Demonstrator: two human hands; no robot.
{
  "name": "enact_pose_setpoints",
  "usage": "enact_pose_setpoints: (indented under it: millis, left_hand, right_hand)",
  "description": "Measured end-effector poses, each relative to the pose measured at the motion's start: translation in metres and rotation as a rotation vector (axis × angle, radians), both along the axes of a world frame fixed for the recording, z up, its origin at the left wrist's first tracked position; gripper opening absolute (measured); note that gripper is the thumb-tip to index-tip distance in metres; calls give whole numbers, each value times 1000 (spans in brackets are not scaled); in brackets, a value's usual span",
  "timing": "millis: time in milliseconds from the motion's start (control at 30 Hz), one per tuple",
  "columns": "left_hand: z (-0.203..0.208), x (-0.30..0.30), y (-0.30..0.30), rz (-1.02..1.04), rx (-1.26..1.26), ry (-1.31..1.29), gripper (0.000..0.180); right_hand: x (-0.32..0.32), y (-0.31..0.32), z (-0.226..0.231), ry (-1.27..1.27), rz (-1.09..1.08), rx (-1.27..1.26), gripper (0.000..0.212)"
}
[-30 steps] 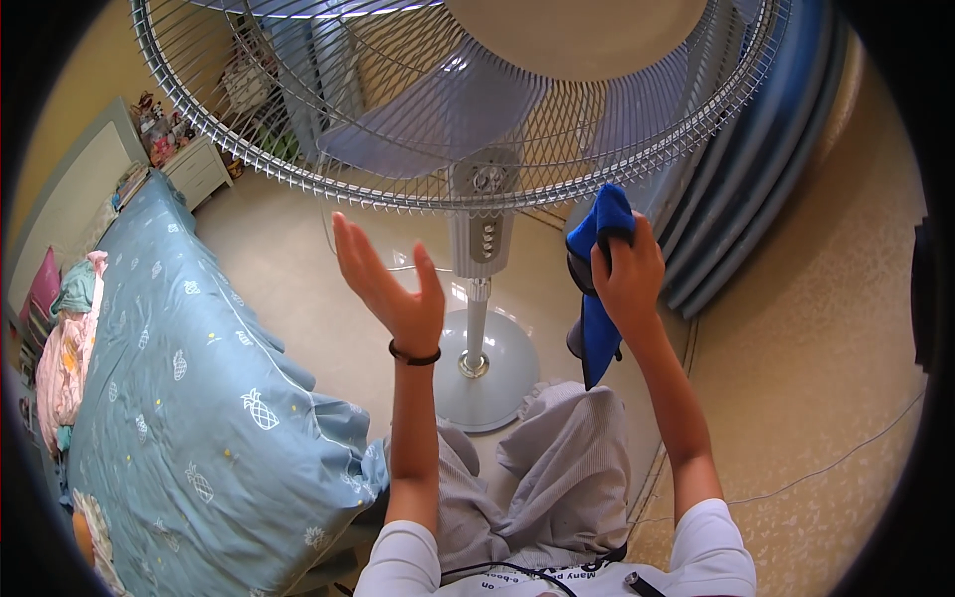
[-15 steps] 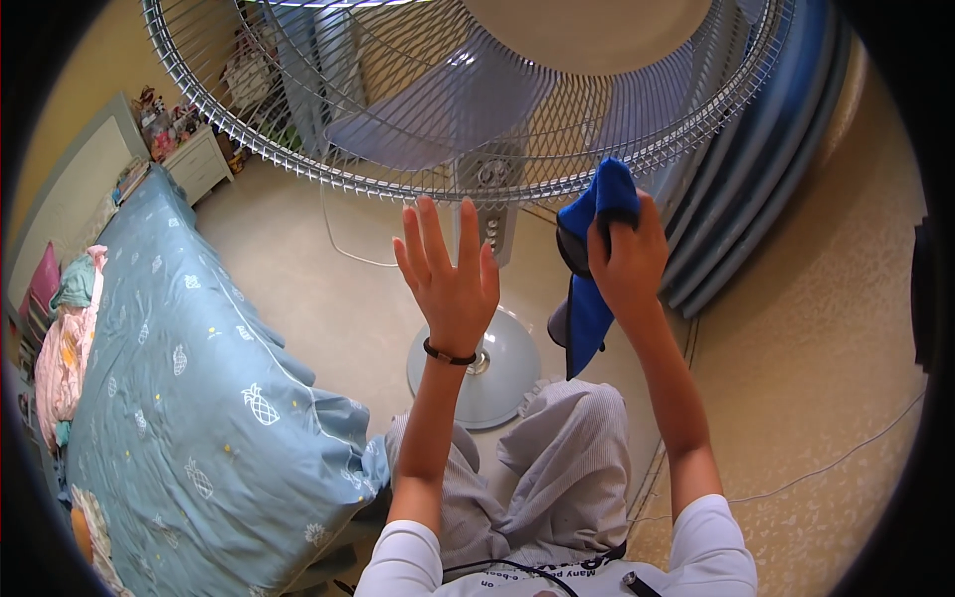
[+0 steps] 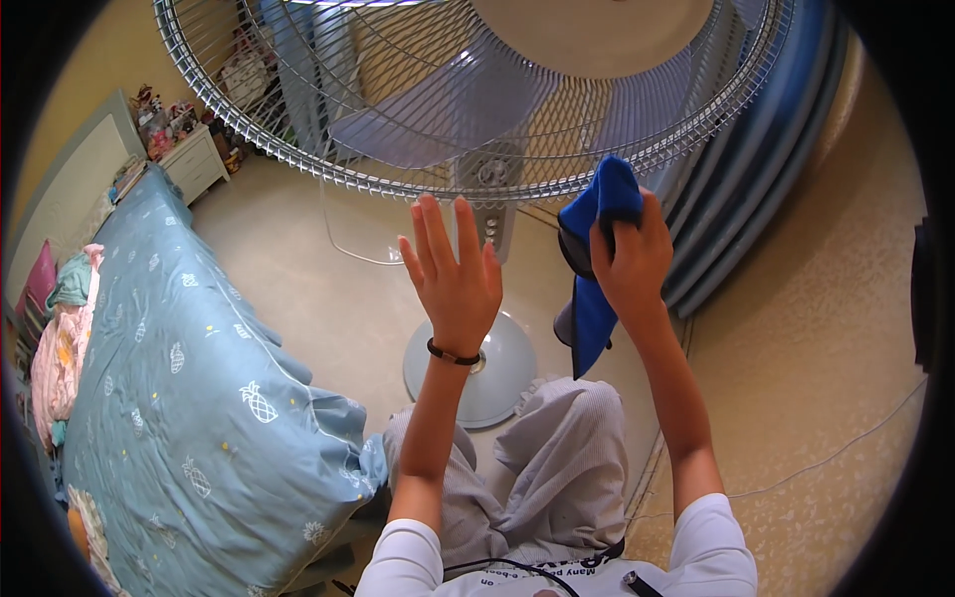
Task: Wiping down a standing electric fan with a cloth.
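- Below the guard of the standing fan, on its right side, the right hand [image 3: 635, 261] pinches a blue cloth [image 3: 594, 323] between thumb and bent fingers. Count: one cloth by appearance; its folds and dark patches could hide a second layer, cannot tell.
- The cloth's upper fold overlaps the rim of the fan guard [image 3: 398, 185] in view; actual contact cannot be told. Its lower end hangs free in a point.
- The left hand [image 3: 453, 289] is bare, fingers spread and pointing up, fingertips close under the rim; touching or apart, cannot tell. One dark bracelet [image 3: 453, 353] on that wrist.
- Step in hand, as judged: both hands are set at the lower rim, cloth presented to the wires on the right. A next move there would call for a firm pinch on the cloth and the left fingertips kept outside the wires.
- Fan, count one: at least two blades behind the wires, one control box [image 3: 494, 224], one round base [image 3: 512, 378] on the floor.
- Farther left: one bed [image 3: 229, 398] with a pineapple-print cover, one white cabinet [image 3: 194, 164] bearing small items, too small to count.
- Farther right: one padded blue-grey stack [image 3: 736, 199], layers not countable; one thin cable [image 3: 826, 463] on the floor.
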State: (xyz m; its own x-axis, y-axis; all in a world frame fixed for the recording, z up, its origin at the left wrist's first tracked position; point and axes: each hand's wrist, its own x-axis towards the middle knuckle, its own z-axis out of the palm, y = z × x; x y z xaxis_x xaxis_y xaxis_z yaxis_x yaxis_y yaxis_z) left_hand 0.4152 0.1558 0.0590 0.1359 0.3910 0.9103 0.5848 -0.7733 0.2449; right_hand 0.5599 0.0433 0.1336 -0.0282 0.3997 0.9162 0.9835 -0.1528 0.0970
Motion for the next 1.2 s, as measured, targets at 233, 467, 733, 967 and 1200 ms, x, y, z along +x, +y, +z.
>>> enact_pose_setpoints:
  millis: [233,467,733,967,1200]
  left_hand:
    - [2,-2,0,-33,-21,-8,63]
    - [3,-2,-2,-46,-31,-21,63]
    - [3,1,-5,-98,-34,-75,66]
    - [-4,6,-3,-58,-16,-36,66]
    - [-6,11,-8,-125,13,21,66]
  right_hand:
    - [-8,5,8,-6,-5,34,21]
    - [7,7,-26,10,-41,-32,21]
    - [7,-1,-28,9,-47,-77,21]
    - [-12,0,11,-3,28,23,24]
    - [-10,6,4,-7,11,16,23]
